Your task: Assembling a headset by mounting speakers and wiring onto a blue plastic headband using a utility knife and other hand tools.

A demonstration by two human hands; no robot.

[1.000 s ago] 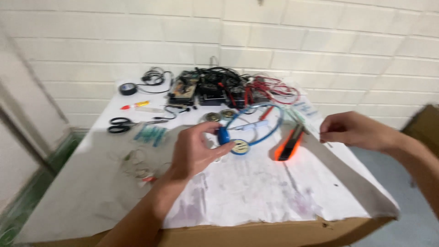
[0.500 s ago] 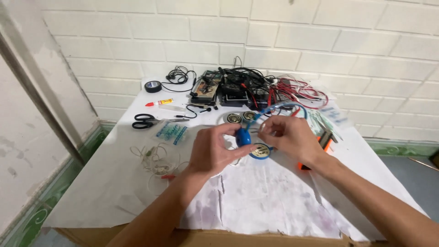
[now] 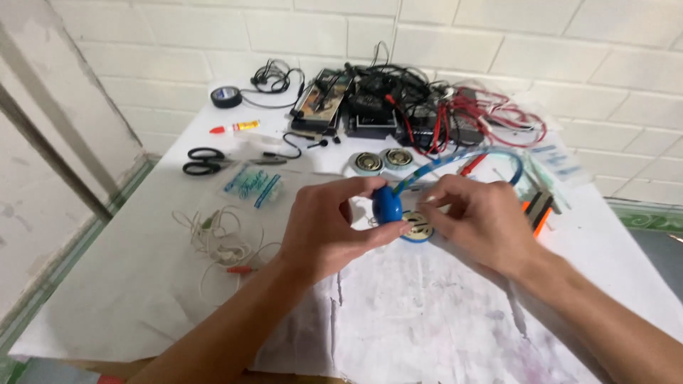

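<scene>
Centrally: left hand [image 3: 324, 227] pinches blue earcup [image 3: 388, 205] of a headset above the white table [image 3: 107, 299], steadying it; right hand [image 3: 480, 220] pinches the round speaker disc [image 3: 417, 227] beside it. Beyond: blue headband [image 3: 462, 158], scissors [image 3: 203, 161], tangled cables [image 3: 491, 117].

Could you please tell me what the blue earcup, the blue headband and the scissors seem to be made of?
The round blue earcup looks like glossy plastic, given its highlights. The curved blue headband looks like thin, slightly translucent plastic. The black-handled scissors seem plastic-gripped; the blades are probably metal, though they are unclear.
</scene>
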